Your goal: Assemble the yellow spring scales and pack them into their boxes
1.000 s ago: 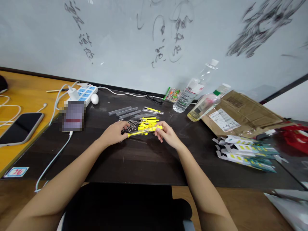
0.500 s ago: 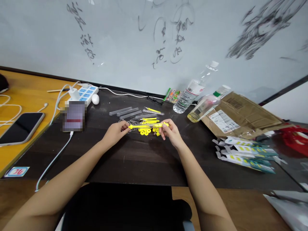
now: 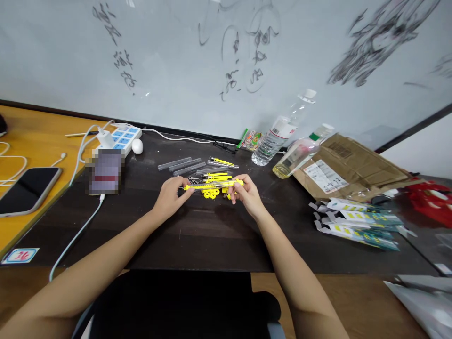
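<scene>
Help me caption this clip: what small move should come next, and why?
Perhaps press gently inward: the left hand and right hand pinch opposite ends of the yellow and clear stick, whose yellow parts show a clear stretch between them.

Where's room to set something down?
Bare desktop lies between the left forearm and right forearm, and between right forearm and the green-white boxes. Crowded: around the yellow-ended tube in left hand and right hand (yellow rings), and beyond (clear tubes).

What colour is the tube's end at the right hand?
The tube's end is yellow, in the head view.
</scene>
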`<move>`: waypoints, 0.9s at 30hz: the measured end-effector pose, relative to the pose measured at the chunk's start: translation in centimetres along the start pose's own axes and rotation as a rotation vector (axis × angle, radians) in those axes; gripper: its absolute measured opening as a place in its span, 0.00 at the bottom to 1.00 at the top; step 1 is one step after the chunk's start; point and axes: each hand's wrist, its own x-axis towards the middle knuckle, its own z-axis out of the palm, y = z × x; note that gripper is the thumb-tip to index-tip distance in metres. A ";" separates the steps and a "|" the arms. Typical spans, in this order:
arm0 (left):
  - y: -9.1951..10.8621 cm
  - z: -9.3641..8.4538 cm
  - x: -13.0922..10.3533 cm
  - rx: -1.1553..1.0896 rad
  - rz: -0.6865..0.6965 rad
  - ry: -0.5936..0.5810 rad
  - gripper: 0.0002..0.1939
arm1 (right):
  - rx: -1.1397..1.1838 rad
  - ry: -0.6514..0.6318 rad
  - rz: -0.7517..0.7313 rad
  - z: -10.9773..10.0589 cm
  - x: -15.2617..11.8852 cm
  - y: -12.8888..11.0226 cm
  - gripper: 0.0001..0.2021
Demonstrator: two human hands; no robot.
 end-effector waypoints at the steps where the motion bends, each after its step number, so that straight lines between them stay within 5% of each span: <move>1: 0.0 0.0 0.0 -0.005 -0.022 0.003 0.10 | -0.001 -0.004 0.000 0.1 0.0 0.0 0.19; 11: -1.3 1.5 0.3 -0.590 -0.198 0.119 0.13 | -0.005 -0.070 -0.023 1.0 -0.4 0.6 0.18; 27: -1.7 1.6 0.6 -0.719 -0.211 0.188 0.15 | -0.115 0.030 -0.094 0.4 -0.3 0.0 0.15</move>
